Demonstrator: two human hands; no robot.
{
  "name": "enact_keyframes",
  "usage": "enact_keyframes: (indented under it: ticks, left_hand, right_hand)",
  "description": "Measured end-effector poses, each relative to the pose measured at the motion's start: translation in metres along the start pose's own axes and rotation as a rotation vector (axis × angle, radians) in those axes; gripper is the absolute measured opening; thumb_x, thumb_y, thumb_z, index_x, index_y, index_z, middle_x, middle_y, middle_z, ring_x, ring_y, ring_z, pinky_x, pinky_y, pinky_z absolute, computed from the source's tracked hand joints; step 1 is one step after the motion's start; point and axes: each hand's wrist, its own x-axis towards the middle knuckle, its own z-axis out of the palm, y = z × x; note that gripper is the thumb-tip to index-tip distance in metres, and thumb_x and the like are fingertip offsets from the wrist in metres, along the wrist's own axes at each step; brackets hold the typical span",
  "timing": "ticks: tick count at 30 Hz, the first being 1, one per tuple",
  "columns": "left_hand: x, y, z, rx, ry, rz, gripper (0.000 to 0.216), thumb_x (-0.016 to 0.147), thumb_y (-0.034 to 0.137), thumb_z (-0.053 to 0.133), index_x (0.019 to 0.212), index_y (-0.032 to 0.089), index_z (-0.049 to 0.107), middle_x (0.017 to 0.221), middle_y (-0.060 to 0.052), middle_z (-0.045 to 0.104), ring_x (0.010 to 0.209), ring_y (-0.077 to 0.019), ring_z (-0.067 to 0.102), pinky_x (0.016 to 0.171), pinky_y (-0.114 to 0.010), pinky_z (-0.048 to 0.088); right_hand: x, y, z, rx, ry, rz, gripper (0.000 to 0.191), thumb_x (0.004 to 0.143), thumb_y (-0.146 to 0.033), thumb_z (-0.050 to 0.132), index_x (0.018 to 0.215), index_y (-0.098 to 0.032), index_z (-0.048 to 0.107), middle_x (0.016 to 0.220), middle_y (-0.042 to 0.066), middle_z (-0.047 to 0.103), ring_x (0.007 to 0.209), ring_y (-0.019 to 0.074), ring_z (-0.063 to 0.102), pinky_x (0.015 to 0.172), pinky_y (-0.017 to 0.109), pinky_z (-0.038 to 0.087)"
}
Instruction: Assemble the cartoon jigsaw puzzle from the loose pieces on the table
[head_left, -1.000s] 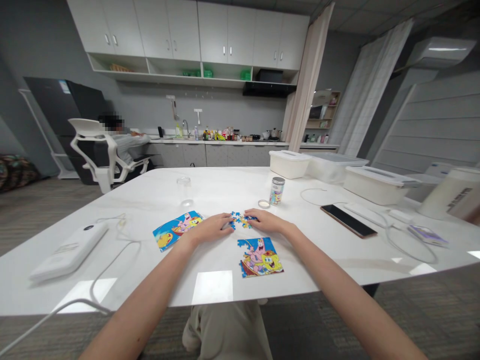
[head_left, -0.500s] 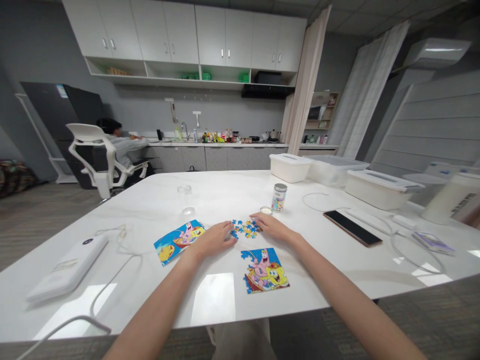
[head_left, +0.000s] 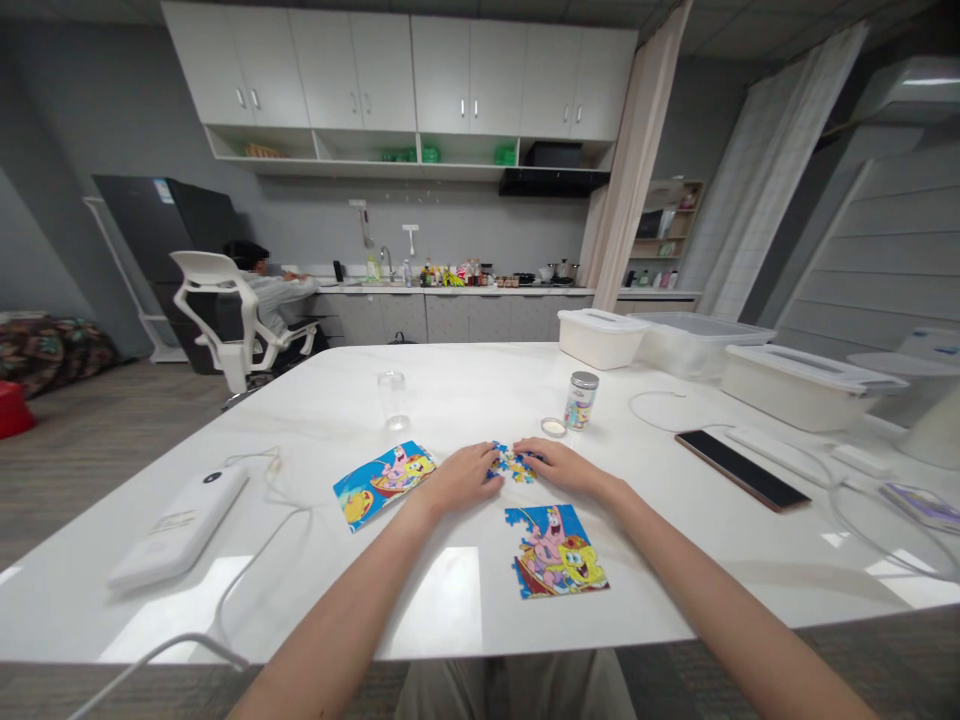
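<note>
Loose jigsaw pieces point(head_left: 517, 470) lie in a small pile between my two hands. My left hand point(head_left: 466, 475) rests at the pile's left edge, fingers stretched out and thumb apart. From the other side my right hand point(head_left: 564, 465) reaches over the pieces, its fingers spread and touching the pile; its fingertips partly cover some pieces. Closer to me sits a partly joined jigsaw puzzle point(head_left: 561, 552) with a yellow and a pink cartoon figure, its left side ragged. The picture sheet point(head_left: 384, 482) with the same cartoon lies left of my left hand.
A cartoon-printed tin point(head_left: 581, 400) stands behind my right hand, beside a round lid point(head_left: 553, 427). A phone point(head_left: 741, 470) and white storage boxes point(head_left: 600, 340) are to the right. At left lie a white power bank point(head_left: 180, 530) and a cable point(head_left: 229, 590). A person point(head_left: 274, 295) sits beyond the table.
My right hand has come inward over the pile, and the pieces sit closer together between both hands. The whole view has shifted slightly as my head turned left.
</note>
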Motion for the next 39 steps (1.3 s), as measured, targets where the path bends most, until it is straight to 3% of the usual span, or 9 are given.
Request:
enact_keyframes:
  ticks: [14,20,26,32,39]
  left_hand:
    - [0.001,0.001,-0.008,0.017,0.041,0.027,0.029,0.092,0.032,0.053,0.116,0.018,0.058,0.109,-0.009,0.065,0.101,-0.0232,0.062,0.09,-0.035,0.047]
    - [0.001,-0.001,-0.004,-0.001,0.062,0.025,0.026,0.091,0.032,0.053,0.112,0.017,0.059,0.108,-0.009,0.064,0.1,-0.0235,0.061,0.09,-0.036,0.046]
    - [-0.002,0.004,-0.005,-0.035,0.093,0.001,0.03,0.092,0.032,0.052,0.116,0.014,0.058,0.112,-0.012,0.063,0.103,-0.0257,0.06,0.091,-0.039,0.046]
    - [-0.009,0.008,-0.004,-0.081,0.072,0.007,0.03,0.092,0.028,0.05,0.118,0.016,0.06,0.123,-0.011,0.064,0.111,-0.022,0.061,0.099,-0.034,0.045]
    - [-0.009,0.015,-0.008,-0.064,0.079,0.009,0.026,0.091,0.024,0.05,0.11,0.018,0.067,0.115,-0.01,0.067,0.103,-0.0212,0.063,0.095,-0.034,0.047]
  right_hand:
    - [0.003,0.009,0.008,0.019,0.01,-0.064,0.031,0.092,-0.022,0.051,0.119,-0.023,0.066,0.13,0.009,0.064,0.123,0.0242,0.057,0.107,0.047,0.042]
    - [0.002,0.007,0.006,0.018,0.009,-0.077,0.03,0.094,-0.022,0.05,0.118,-0.018,0.067,0.132,0.013,0.06,0.122,0.0236,0.058,0.107,0.044,0.043]
    - [0.002,0.006,0.004,-0.001,0.017,-0.075,0.029,0.093,-0.02,0.051,0.118,-0.02,0.067,0.127,0.01,0.064,0.117,0.02,0.06,0.104,0.039,0.046]
    - [0.001,0.006,0.005,-0.007,0.021,-0.082,0.027,0.093,-0.02,0.051,0.114,-0.019,0.068,0.127,0.011,0.064,0.116,0.0209,0.061,0.104,0.041,0.046]
    - [0.001,0.007,0.007,-0.034,0.03,-0.083,0.029,0.092,-0.019,0.051,0.115,-0.022,0.068,0.127,0.01,0.064,0.117,0.0221,0.061,0.103,0.043,0.047]
